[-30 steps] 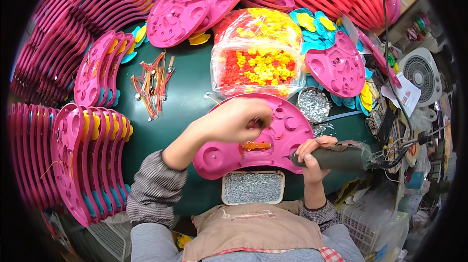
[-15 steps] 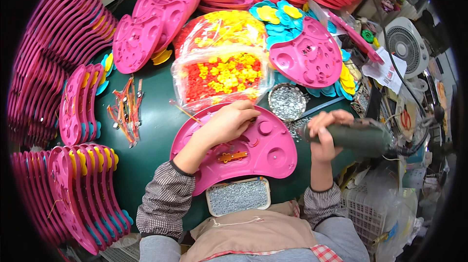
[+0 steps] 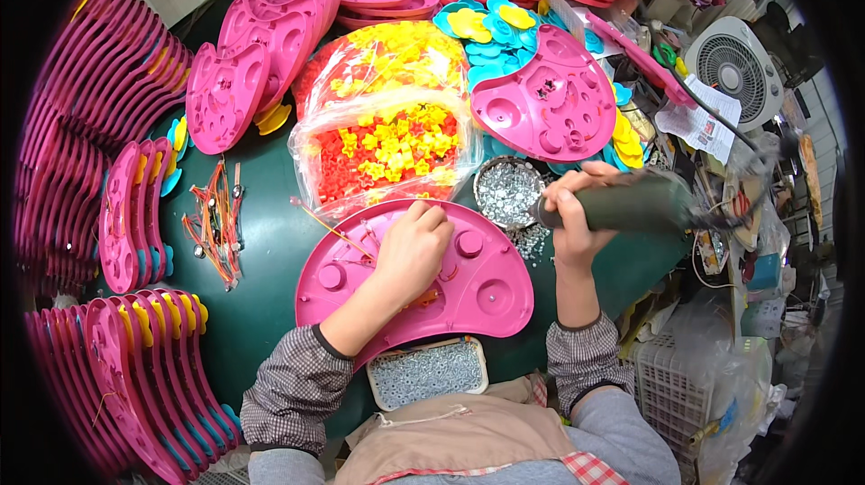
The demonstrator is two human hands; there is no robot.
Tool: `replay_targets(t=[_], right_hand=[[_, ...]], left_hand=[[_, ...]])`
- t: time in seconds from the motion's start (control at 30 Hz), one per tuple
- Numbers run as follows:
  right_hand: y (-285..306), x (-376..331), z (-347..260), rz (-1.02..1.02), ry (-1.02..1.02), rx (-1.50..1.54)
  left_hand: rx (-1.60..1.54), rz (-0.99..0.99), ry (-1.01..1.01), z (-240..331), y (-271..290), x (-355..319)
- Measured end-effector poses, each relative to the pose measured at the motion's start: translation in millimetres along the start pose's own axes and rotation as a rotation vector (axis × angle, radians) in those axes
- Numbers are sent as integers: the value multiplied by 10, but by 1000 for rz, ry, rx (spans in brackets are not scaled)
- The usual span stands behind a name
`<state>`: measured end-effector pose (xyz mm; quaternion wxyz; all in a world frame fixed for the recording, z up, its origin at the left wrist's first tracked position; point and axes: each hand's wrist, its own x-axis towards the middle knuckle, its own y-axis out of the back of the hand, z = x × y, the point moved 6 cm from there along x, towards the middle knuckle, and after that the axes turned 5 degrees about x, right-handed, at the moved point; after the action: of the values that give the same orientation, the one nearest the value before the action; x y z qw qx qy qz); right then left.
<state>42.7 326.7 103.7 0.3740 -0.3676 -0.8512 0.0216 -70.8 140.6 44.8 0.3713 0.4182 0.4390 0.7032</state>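
A pink curved plastic panel (image 3: 396, 330) lies on the table in front of me, with round posts and recesses facing up. My left hand (image 3: 416, 246) rests over its middle, fingers curled in and closed; anything in them is hidden. Partly under that hand sits a small orange strip (image 3: 423, 299) in the panel. My right hand (image 3: 575, 219) is wrapped round a dark green electric screwdriver (image 3: 635, 204), held almost level and slightly blurred, its tip pointing left beside a round dish of small metal screws (image 3: 509, 192). A thin wire (image 3: 338, 234) lies across the panel's left side.
A tray of small silvery parts (image 3: 428, 375) stands between the panel and my apron. Beyond the panel is a plastic bag of red and yellow pieces (image 3: 387, 142). Stacked pink panels (image 3: 144, 350) line the left; wired parts (image 3: 216, 228) lie nearby. A fan (image 3: 734, 72) stands far right.
My right hand has carried the screwdriver farther out, up beside the round dish. My left hand has turned and shifted slightly left over the panel. The whole view has shifted a little.
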Motion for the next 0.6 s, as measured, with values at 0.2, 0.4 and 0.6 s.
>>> replay_targets(t=[0.2,0.4,0.6], right_hand=[[-247,-91,-441,-30,54,235],[-440,-254,-595,-46,-57,330],[-476,-337,-695,-32,-132,396]], left_hand=[[-367,134,77,61,230,-166],[-704,32,65,257,196,-125],[-561,133,-58,295,262,-279]])
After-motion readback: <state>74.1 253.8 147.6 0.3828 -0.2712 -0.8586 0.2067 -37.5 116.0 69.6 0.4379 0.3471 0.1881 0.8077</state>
